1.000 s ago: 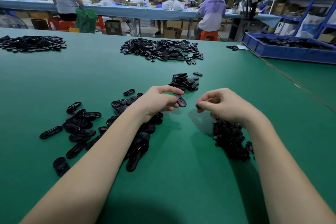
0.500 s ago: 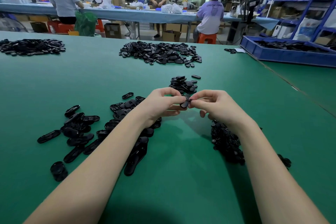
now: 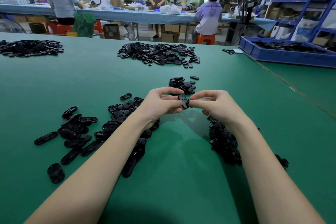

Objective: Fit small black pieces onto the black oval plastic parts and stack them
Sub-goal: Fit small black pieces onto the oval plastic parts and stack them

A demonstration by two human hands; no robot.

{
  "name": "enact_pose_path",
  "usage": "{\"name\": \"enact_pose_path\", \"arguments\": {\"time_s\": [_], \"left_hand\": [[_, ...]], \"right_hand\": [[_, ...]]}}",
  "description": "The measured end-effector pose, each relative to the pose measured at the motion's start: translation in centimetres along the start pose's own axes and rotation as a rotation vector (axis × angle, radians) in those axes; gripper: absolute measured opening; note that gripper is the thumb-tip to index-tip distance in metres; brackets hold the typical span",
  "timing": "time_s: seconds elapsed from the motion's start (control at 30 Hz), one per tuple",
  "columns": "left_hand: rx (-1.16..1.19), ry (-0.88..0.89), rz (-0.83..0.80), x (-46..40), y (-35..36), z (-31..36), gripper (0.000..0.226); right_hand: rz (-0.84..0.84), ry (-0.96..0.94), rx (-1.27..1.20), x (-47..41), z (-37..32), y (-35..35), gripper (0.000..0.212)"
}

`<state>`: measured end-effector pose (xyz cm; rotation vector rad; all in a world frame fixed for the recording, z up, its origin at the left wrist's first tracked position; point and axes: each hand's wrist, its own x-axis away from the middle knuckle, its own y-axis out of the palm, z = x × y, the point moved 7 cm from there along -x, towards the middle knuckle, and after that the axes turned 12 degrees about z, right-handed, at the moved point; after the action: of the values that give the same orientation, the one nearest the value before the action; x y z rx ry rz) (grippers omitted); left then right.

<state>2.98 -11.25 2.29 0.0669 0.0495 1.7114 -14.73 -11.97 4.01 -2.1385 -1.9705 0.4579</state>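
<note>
Black, stiff, light plastic: our left hand (image 3: 160, 103) pinches the oval part (image 3: 183, 100) by its edges, while our right hand (image 3: 214, 104) presses a small piece (image 3: 188, 101) on.

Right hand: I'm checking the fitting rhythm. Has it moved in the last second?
Yes. The right hand moved left, off the small-piece pile, and now meets the left hand at the oval part.

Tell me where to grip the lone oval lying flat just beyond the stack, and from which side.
Take the lone oval across its narrow width, pinching the two long edges, coming from above. It lies flat on the table, apart from the stack, so there is probably finger room on both sides. Its ends are rounded and would likely slip.
</note>
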Motion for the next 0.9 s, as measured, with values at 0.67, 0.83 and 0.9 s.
{"name": "enact_pose_path", "arguments": {"time_s": [0.67, 0.83, 0.9], "left_hand": [[-0.068, 0.137, -0.07, 0.47, 0.66, 0.78, 0.023], [-0.078, 0.121, -0.081, 0.48, 0.73, 0.61, 0.023], [-0.076, 0.115, -0.086, 0.53, 0.77, 0.57, 0.023]], "right_hand": [[0.067, 0.068, 0.041, -0.36, 0.85, -0.53, 0.022], [0.063, 0.061, 0.045, -0.36, 0.74, -0.48, 0.023], [0.061, 0.057, 0.056, -0.35, 0.7, -0.46, 0.023]]}}
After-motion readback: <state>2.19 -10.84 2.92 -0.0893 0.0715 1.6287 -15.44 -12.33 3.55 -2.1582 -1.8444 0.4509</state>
